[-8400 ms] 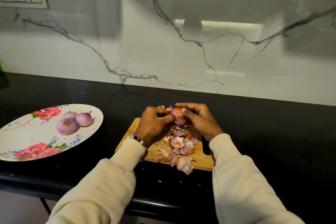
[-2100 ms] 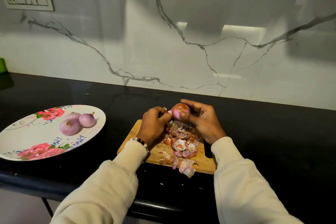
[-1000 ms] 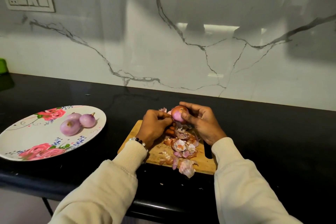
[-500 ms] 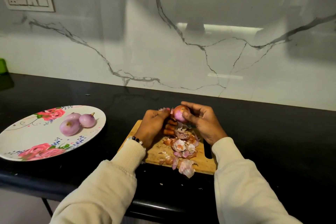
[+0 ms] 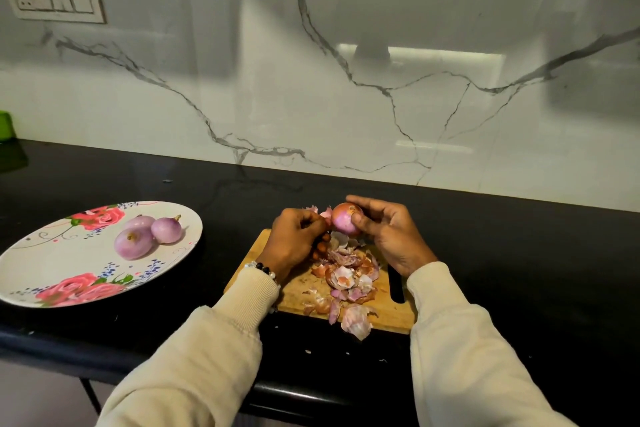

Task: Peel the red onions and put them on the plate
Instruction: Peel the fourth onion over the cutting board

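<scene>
Holding a partly peeled red onion (image 5: 344, 219) just right of frame centre: right hand (image 5: 388, 234), thumb across the front, fingers (image 5: 372, 204) curled round the top and back. Onion is raised over the far edge of the rectangular wooden cutting board (image 5: 298, 291), not resting on it.

Left hand (image 5: 294, 241) sits just left of the onion, fingers curled, tips pinching a pinkish flap of loose skin (image 5: 323, 213) at the onion's left side. Cannot tell if that flap is attached to the onion or torn free.

Pile of papery pink-and-orange onion skins (image 5: 346, 276) lies on the board below the hands; one larger pale piece (image 5: 356, 321) overhangs the board's near edge. Board has a dark slot handle (image 5: 396, 288) on its right side, and sits on the glossy black desk (image 5: 519, 270).

Oval white plate with red rose print (image 5: 52, 274) at lower left of frame, on the desk, well apart from the board. Three peeled purple onions (image 5: 133, 243) on it, clustered toward its far side and touching each other.

Cream knit sleeves (image 5: 214, 357) on both arms; beaded bracelet (image 5: 263, 269) at the left wrist. White marble backsplash with grey veins (image 5: 311, 80) behind; white switch panel (image 5: 55, 2) upper left; green object (image 5: 5, 126) cut off at left edge.
</scene>
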Tool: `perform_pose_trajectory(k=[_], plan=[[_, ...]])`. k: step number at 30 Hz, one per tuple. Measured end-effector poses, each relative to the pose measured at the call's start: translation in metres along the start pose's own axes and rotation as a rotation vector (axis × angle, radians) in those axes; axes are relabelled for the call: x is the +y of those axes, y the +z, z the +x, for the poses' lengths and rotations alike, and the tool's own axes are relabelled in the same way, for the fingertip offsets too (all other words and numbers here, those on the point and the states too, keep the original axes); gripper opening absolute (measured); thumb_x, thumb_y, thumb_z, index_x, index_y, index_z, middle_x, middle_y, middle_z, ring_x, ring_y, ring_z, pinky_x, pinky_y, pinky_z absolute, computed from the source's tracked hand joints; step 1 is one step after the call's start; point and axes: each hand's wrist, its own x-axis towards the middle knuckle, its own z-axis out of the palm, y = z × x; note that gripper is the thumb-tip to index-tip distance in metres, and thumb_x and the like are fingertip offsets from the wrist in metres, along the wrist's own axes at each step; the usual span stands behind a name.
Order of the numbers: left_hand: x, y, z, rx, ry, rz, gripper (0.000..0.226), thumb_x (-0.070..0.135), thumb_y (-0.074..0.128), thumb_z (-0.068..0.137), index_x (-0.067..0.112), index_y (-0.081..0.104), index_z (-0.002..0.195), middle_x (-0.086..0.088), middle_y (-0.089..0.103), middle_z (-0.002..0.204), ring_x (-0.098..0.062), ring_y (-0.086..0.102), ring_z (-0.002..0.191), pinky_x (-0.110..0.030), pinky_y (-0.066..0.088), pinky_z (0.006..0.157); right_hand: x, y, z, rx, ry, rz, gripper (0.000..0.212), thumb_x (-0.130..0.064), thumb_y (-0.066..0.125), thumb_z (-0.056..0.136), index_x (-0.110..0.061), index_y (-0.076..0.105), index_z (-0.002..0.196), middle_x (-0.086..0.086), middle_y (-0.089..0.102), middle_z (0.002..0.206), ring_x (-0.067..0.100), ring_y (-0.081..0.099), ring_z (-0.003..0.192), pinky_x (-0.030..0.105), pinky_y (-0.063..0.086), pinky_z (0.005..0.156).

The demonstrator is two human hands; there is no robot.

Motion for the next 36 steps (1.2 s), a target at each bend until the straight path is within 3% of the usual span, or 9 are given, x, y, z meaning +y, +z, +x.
perform_pose_trajectory(k=[4,6,9,12,14,17,21,27,36], plan=[[-0.0033,-0.0017,0.0042,0.084,0.044,0.074,0.018,0.014,0.058,0.097,0.004,0.069,0.087,-0.01,0.068,0.073,-0.019,0.062,0.057,-0.029,0.053,0.052,0.0003,0.0004,-0.0002,-0.042,0.038,0.078,0.028,0.002,0.06,0.091,-0.009,0.069,0.116,0.016,0.067,0.124,0.031,0.061,0.121,0.043,0.051,0.102],[-0.0044,-0.0034,0.0051,0.127,0.087,0.139,0.01,0.009,0.063,0.093,0.012,0.072,0.094,-0.004,0.071,0.084,-0.014,0.068,0.068,-0.026,0.057,0.061,0.0009,0.0003,0.0003,-0.052,0.05,0.079,0.026,0.002,0.059,0.092,-0.011,0.07,0.112,0.019,0.065,0.125,0.034,0.059,0.122,0.045,0.05,0.103],[-0.0041,-0.0038,0.0044,0.145,0.152,0.185,0.016,0.008,0.068,0.089,0.018,0.075,0.099,0.007,0.07,0.094,-0.004,0.066,0.082,-0.02,0.057,0.072,0.0012,-0.0005,0.0001,-0.059,0.056,0.062,0.028,0.004,0.06,0.091,-0.011,0.07,0.112,0.018,0.065,0.126,0.034,0.058,0.124,0.049,0.047,0.107],[-0.0016,-0.0042,0.0039,0.191,0.202,0.16,0.011,0.017,0.071,0.087,0.021,0.076,0.095,0.006,0.071,0.098,-0.007,0.067,0.09,-0.032,0.056,0.087,0.0011,-0.0008,-0.0002,-0.074,0.041,0.041,0.031,0.006,0.061,0.089,-0.011,0.069,0.114,0.016,0.066,0.124,0.031,0.059,0.123,0.048,0.047,0.107],[-0.0001,-0.0032,0.0001,0.193,0.298,0.144,0.01,0.017,0.072,0.086,0.024,0.076,0.093,0.008,0.071,0.095,-0.005,0.068,0.088,-0.032,0.057,0.085,0.0003,0.0,-0.0008,-0.087,0.033,0.038,0.032,0.007,0.063,0.088,-0.011,0.069,0.114,0.016,0.068,0.122,0.029,0.062,0.121,0.046,0.049,0.105],[-0.0009,-0.0017,-0.0025,0.172,0.512,0.317,0.014,0.015,0.074,0.084,0.022,0.077,0.096,0.008,0.07,0.091,-0.003,0.065,0.083,-0.024,0.056,0.078,-0.0006,0.0002,-0.0023,-0.109,0.032,0.022,0.034,0.008,0.062,0.088,-0.012,0.069,0.115,0.013,0.071,0.119,0.026,0.065,0.117,0.041,0.051,0.103],[-0.0058,-0.0024,0.0013,0.164,0.656,0.52,0.018,0.016,0.076,0.083,0.016,0.077,0.101,0.001,0.07,0.091,-0.004,0.064,0.079,-0.02,0.055,0.073,-0.0012,0.0002,-0.004,-0.129,0.006,-0.047,0.036,0.008,0.065,0.087,-0.014,0.07,0.115,0.008,0.072,0.118,0.021,0.066,0.115,0.036,0.053,0.1],[-0.0061,-0.0015,0.001,0.185,0.693,0.531,0.013,0.013,0.077,0.081,0.011,0.078,0.094,0.0,0.069,0.083,-0.003,0.06,0.071,-0.013,0.05,0.065,-0.0034,0.003,-0.0053,-0.13,-0.016,-0.125,0.037,0.007,0.066,0.086,-0.018,0.07,0.113,0.005,0.071,0.118,0.017,0.066,0.114,0.035,0.053,0.1],[-0.0075,0.0004,-0.0008,0.205,0.686,0.523,0.009,0.009,0.076,0.08,0.01,0.077,0.089,0.001,0.068,0.079,-0.007,0.062,0.071,-0.024,0.054,0.066,-0.0041,0.005,-0.0059,-0.116,-0.022,-0.166,0.036,0.003,0.07,0.085,-0.023,0.07,0.11,0.001,0.072,0.116,0.015,0.066,0.113,0.039,0.052,0.102]])
